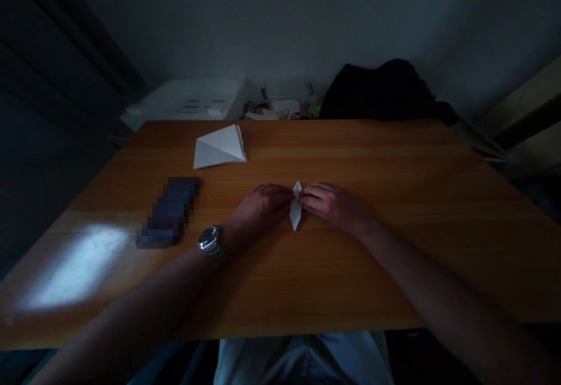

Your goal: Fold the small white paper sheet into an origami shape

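Observation:
A small piece of folded white paper (295,217), narrow and pointed at both ends, lies near the middle of the wooden table (372,274). My left hand (268,203) grips its left edge, fingers closed together. From the other side, the fingertips of my right hand (328,203) pinch its right edge. Both hands rest low over the tabletop, and their fingers cover part of the paper's middle. The thumbs are mostly hidden. A metal wristwatch (211,240) is on my left wrist.
Farther back on the left lies a larger folded white sheet (220,146). A pixelated dark flat object (169,212) is left of my left hand. Beyond the table's far edge stand a white plastic bin (188,96) and a black cloth-like heap (381,93).

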### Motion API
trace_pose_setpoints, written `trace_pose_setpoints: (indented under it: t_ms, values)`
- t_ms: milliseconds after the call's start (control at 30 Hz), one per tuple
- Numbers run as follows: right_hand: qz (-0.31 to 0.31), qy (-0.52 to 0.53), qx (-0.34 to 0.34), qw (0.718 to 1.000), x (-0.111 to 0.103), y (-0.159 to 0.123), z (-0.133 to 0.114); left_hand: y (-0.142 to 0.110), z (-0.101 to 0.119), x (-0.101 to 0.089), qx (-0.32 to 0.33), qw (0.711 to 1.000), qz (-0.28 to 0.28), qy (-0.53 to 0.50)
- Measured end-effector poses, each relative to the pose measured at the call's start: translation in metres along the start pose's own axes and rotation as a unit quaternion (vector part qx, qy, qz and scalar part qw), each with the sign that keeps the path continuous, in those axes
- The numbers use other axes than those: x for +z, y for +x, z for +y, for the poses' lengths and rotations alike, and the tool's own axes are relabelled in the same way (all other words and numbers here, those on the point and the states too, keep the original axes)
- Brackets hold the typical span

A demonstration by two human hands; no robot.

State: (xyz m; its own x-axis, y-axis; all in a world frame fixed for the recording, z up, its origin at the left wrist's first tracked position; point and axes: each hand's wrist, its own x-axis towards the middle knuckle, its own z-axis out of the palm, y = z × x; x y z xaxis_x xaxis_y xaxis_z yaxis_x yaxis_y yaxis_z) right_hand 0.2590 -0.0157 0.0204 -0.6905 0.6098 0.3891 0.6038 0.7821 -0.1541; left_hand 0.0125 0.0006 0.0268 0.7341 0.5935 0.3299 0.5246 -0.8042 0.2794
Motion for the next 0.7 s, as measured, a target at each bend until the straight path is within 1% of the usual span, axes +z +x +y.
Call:
trace_pose_setpoints:
  t_ms: [100,200,300,433,700]
  values:
    - [0.023,0.046,0.024,0.998,0.0028,-0.0007,0.001,0.0003,0.0014,-0.0012,-0.007,1.0,-0.001,0.0]
    - [0.049,0.1,0.043,0.993,0.006,-0.0022,0.0035,0.0001,0.002,-0.0017,0.002,1.0,-0.002,-0.002]
    - [0.055,0.133,0.062,0.988,0.0072,-0.0032,0.0052,-0.0003,0.0022,-0.0013,0.01,1.0,-0.001,0.001]
    - [0.046,0.135,0.075,0.987,0.0055,-0.0032,0.0046,-0.0002,0.0021,0.0008,0.014,1.0,0.007,0.005]
    - [0.015,0.106,0.062,0.992,0.0031,-0.0029,0.0032,-0.0002,0.0004,0.0033,0.004,1.0,0.006,-0.019]
